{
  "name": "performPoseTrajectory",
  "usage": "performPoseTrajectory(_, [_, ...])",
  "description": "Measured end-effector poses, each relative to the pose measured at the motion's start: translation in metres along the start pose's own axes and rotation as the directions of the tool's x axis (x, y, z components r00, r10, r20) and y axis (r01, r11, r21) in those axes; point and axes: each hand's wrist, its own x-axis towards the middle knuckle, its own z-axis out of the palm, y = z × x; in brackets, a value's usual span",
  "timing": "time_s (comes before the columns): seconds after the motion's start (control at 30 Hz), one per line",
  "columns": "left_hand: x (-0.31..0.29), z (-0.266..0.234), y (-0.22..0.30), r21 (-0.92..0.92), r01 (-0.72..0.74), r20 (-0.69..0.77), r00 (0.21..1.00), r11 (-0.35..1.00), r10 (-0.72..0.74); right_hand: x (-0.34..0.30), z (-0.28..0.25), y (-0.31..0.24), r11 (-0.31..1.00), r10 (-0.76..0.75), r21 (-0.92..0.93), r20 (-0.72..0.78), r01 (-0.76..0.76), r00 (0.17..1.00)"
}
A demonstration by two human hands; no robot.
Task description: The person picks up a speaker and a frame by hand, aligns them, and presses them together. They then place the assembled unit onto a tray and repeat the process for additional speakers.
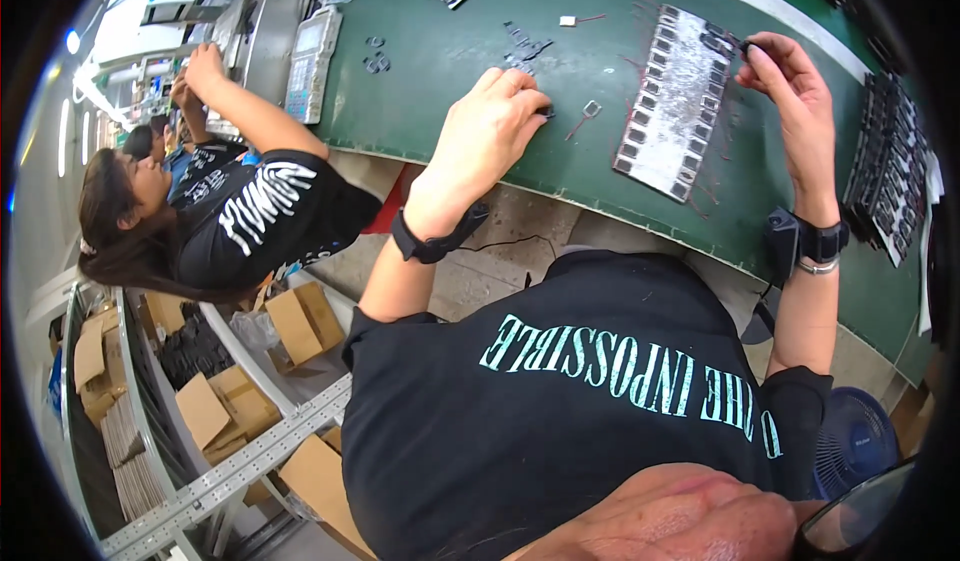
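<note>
My left hand [492, 121] is closed over the green table [440, 51], with a small black piece [545, 112] showing at its fingertips. My right hand [797, 83] pinches a small dark part [746, 48] beside the upper right corner of a white board [682, 86]. Rows of small black-framed parts with thin red wires line both long edges of that board. Between my left hand and the board lies one loose wired part [591, 109]. Just beyond my left fingers is a loose pile of small black pieces [525, 49].
A small white wired part [568, 21] and another black group [376, 59] lie farther back. Stacked boards of black parts [888, 166] stand at the right edge. At left, a co-worker [250, 201] reaches toward a machine [205, 1]; cardboard boxes [305, 323] stand below.
</note>
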Motion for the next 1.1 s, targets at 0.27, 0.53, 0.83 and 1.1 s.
performPoseTrajectory(0.27, [0.078, -0.005, 0.030, -0.226, -0.090, -0.094, 0.993, 0.970, 0.070, -0.006, 0.014, -0.008, 0.991, -0.076, 0.102, -0.126, 0.089, 0.989])
performPoseTrajectory(0.53, [0.137, 0.062, 0.069, -0.979, 0.065, 0.013, 0.965, 0.193, -0.263, -0.019, 0.034, -0.013, 0.994, -0.035, 0.100, -0.145, 0.050, 0.989])
performPoseTrajectory(0.83, [0.131, 0.072, 0.084, -0.994, 0.110, 0.108, 0.960, -0.004, -0.259, -0.018, 0.029, -0.010, 0.983, -0.095, -0.177, -0.293, 0.044, 0.951])
performPoseTrajectory(1.1, [0.125, 0.074, 0.089, -0.991, 0.132, 0.121, 0.966, 0.035, -0.228, -0.022, 0.021, -0.009, 0.970, -0.122, -0.235, -0.238, 0.065, 0.964])
